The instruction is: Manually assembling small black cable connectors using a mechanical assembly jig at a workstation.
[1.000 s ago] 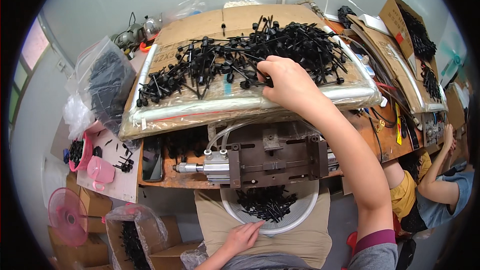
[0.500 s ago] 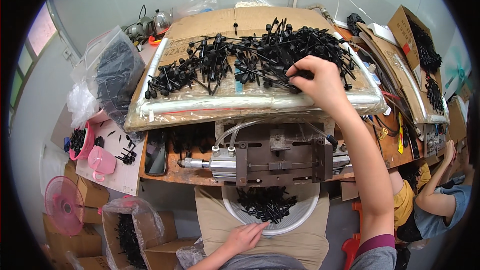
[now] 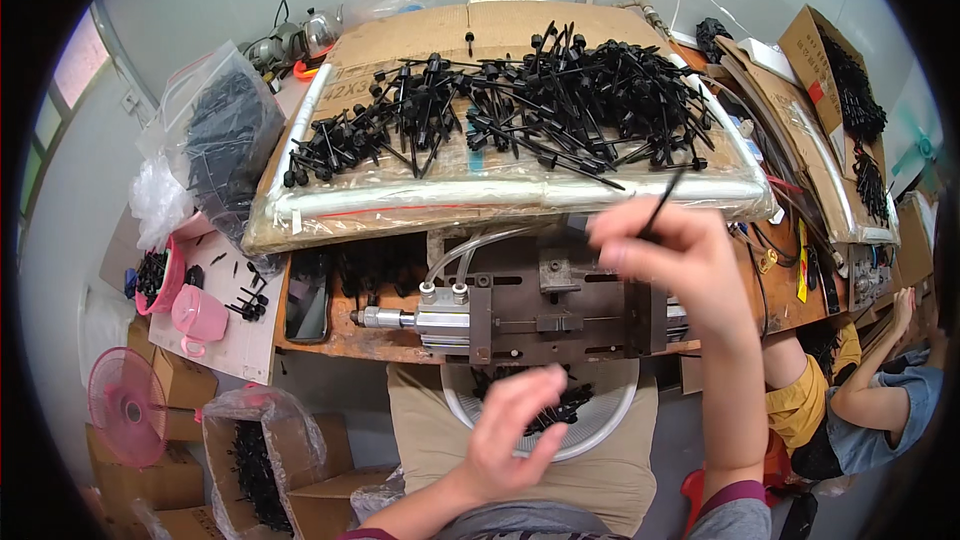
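A brown wooden table (image 3: pixel 795 292) runs across the middle, bearing a wide cardboard tray (image 3: pixel 400 40) with white tubes along its left, right and near edges. A person in a blue top (image 3: pixel 895 415) sits at the right. On the tray lies a broad pile of black parts (image 3: pixel 570 100), thin stems with thicker heads, heaped most thickly toward the right. Near the tray, at the table's near edge, stands a dark metal machine (image 3: pixel 560 332) with a silver cylinder on its left. Left of the tray is a clear plastic bag (image 3: pixel 228 145) full of dark pieces. At the near left, an open cardboard box (image 3: pixel 325 508) holds more black pieces.

A white basket (image 3: pixel 634 408) rests on the wearer's lap, just below the machine, with black parts inside. A pink fan (image 3: pixel 127 408) stands at the left; a pink mug (image 3: pixel 200 318) and a dark phone (image 3: pixel 307 308) lie between it and the machine.

The left hand (image 3: pixel 510 432), somewhat blurred, is above the basket, fingers spread and seemingly gripping nothing. The right hand (image 3: pixel 680 250) is above the machine's right end, near the tray's near edge, pinching a thin black rod (image 3: pixel 662 202) between thumb and fingers; its upper end sticks up, tilted right.
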Demonstrator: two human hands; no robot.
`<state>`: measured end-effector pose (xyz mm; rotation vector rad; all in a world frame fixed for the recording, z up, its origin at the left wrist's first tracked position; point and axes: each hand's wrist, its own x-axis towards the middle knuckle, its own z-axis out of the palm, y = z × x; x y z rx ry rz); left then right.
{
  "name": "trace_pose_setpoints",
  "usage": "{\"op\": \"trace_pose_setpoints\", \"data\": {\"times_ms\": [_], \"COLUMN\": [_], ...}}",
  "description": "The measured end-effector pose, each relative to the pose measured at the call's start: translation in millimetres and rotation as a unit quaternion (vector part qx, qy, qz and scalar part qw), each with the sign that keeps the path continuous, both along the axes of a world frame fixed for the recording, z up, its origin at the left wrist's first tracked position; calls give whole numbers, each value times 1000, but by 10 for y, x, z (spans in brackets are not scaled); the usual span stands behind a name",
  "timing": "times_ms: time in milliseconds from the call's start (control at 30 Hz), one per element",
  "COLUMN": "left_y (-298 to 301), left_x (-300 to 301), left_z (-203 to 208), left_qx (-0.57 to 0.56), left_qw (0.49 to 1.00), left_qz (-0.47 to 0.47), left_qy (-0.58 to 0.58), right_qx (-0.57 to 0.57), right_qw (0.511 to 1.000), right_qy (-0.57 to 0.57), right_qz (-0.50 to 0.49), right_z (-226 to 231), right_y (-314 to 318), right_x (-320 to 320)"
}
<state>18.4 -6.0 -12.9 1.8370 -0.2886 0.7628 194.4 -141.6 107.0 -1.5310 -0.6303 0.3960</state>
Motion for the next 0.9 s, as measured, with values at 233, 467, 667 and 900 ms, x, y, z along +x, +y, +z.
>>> {"op": "trace_pose_setpoints", "data": {"times_ms": [233,467,667,900], "left_y": [317,299,352,258], "left_x": [168,126,64,53], "left_z": [404,460,605,388], "left_qx": [123,112,105,198], "left_qw": [992,986,980,976], "left_qz": [-17,-104,-141,90], "left_qy": [2,67,99,10], "right_qx": [-44,15,42,201], "right_qw": [982,981,981,968], "right_qy": [-34,24,107,29], "right_qz": [180,192,157,-146], "right_z": [-477,-727,-766,-901], "right_y": [-256,-422,-602,-725], "right_x": [-463,-454,-474,-646]}}
